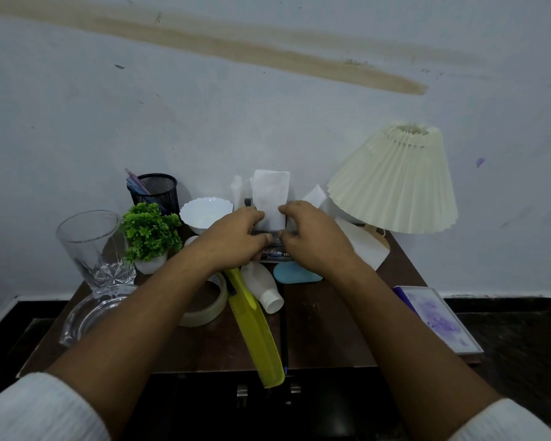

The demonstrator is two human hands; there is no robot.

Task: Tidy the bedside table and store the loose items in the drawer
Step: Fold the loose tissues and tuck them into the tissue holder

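The task is judged to be near its beginning. The surface (331, 329) is crowded with loose items, and the drawer (264, 409), seen at the bottom centre of the frame, appears closed; nothing can be seen stored in it.

In the centre of the frame a white tissue (269, 195) is held upright from both sides. The left hand (236, 237) is curled on its left edge and the right hand (312, 237) on its right edge. A dark pack (275, 251) lies just under the fingers; whether it is also gripped cannot be told.

Below the hands, a yellow comb (255, 323), a tape roll (204, 310), a white bottle (263, 288), a blue item (296, 272) and a black pen (283, 338) are lying loose, and the comb reaches over the front edge. These are probably to be put away.

At the left a drinking glass (89, 246), a glass dish (86, 316), a small plant (150, 232), a mesh pen cup (155, 192) and a white bowl (206, 213) are standing. At the right a lamp (395, 183) and a purple notebook (439, 319) are seen.
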